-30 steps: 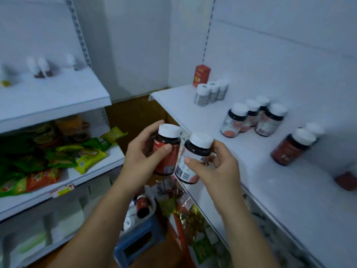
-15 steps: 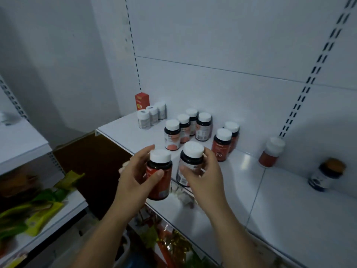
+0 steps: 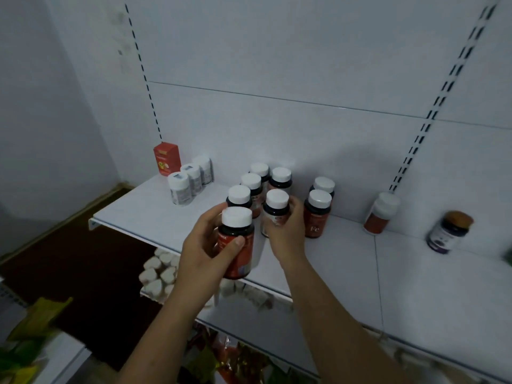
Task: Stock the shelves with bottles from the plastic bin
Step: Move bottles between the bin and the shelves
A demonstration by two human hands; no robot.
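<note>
And in they went! The two bottles, held side by side in mid-air and clear of the shelf (image 3: 415,286) a second earlier, had now been carried right up to it. The white-labelled bottle (image 3: 274,210) had been pushed forward by the right hand (image 3: 288,231) into the gap between the cluster of bottles (image 3: 250,184) and the Fe bottle (image 3: 317,214). Its base was hidden behind the fingers, so whether it already stood on the shelf could not be told. The right hand's grip was closed round its body.

The red-labelled bottle (image 3: 239,259) was held back above the shelf's front edge. The grip of the left hand (image 3: 202,253) was wrapped round it, with the thumb pressed across the label. For the task, this was judged as one bottle at the point of placement and one kept waiting. Neither had been let go.

Containers, then. The plastic bin was not to be seen in this view. Every bottle on the shelf was capped: white caps all round, except on the dark bottle (image 3: 448,231) far to the right, which was topped in brown. Contents could not be made out through the dark walls. A tilted bottle (image 3: 381,214) was leant against the back panel. Three small white bottles (image 3: 181,187) were lined up by a red box (image 3: 166,159). On the shelf below, white-topped items (image 3: 159,273) were glimpsed, too blurred to be named.
</note>
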